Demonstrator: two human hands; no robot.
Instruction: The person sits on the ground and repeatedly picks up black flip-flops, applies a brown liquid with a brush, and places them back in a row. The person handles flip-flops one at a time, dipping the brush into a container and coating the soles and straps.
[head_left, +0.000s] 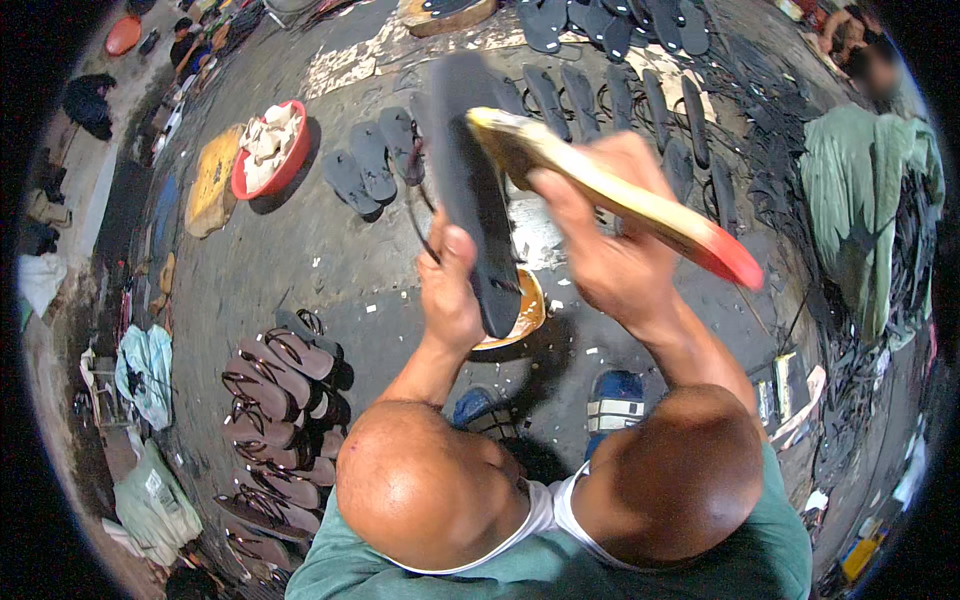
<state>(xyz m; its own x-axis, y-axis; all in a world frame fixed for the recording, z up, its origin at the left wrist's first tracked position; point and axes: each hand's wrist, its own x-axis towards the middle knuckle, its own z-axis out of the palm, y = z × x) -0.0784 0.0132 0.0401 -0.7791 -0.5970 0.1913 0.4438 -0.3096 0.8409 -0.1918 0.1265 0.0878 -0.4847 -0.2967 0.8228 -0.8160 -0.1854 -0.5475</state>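
Observation:
My left hand (pixel 450 290) grips a dark flip-flop (pixel 465 160) near its lower end and holds it up lengthwise in front of me. A thin black strap hangs at its left side. In my right hand (pixel 620 230) is a yellow brush (pixel 640 205) with a red handle end. Its head, brownish underneath, is tilted against or just beside the flip-flop's right face; motion blur hides whether they touch. Below the flip-flop stands a bowl (pixel 532 308) with an orange-brown rim, partly covered by the flip-flop and my left hand.
Grey flip-flops (pixel 360 170) and dark soles (pixel 580 100) lie in rows ahead. Brown flip-flops (pixel 270 400) are piled at the left. A red basin (pixel 272 150) holds pale scraps beside a yellow block (pixel 212 185). Black offcuts and green cloth (pixel 850 200) lie at the right. Other people sit far off.

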